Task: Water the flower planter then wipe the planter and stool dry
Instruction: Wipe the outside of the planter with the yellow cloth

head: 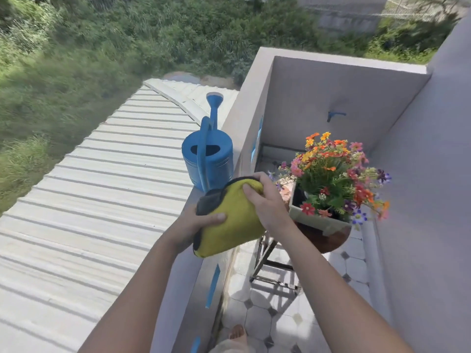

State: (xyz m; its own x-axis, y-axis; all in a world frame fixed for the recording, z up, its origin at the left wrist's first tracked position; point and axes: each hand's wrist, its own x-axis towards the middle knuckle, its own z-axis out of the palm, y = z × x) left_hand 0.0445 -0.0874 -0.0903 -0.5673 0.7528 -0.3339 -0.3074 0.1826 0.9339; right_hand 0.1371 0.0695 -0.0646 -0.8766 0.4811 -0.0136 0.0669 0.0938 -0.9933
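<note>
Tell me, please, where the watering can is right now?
The blue watering can stands on the wall ledge, centre of the head view, just beyond the yellow cloth.

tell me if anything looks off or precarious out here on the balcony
The blue watering can stands on top of the narrow parapet wall, beside the drop to the corrugated roof; a knock could tip it over. Otherwise nothing looks spilled or damaged: the flower planter sits upright, and both hands grip the yellow cloth.

Corrugated roof point(102, 200), wall tap point(336, 115)
</note>
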